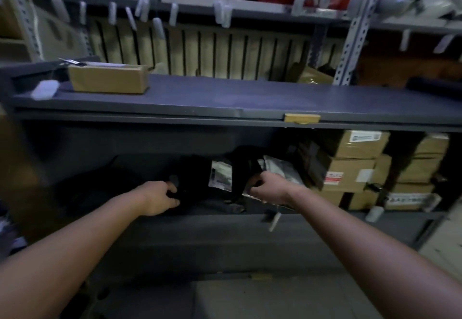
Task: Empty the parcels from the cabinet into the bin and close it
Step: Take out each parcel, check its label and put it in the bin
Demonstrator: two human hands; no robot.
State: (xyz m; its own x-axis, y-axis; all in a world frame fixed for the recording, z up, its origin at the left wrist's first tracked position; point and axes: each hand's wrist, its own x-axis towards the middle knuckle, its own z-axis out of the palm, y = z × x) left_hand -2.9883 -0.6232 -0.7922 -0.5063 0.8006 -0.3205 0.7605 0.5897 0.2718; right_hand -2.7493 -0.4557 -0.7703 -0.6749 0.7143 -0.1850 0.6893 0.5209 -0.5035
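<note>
Dim cabinet shelf [140,218], black parcel [195,181] gripped at each end, left hand [157,198] and right hand [268,187] fingers curled round it

Left hand [160,198]: bare, thumb and knuckles plain to see, fingertips lost in shadow. Right hand [267,187]: bare, knuckles visible, fingertips blurred and hard to make out. Wrists bare on both sides. Forearms [82,251] bare along whole visible length, wrist up to lower picture corners; surface smooth, faint sheen along upper sides. Dim light and motion blur hide finer detail such as nails.
</note>
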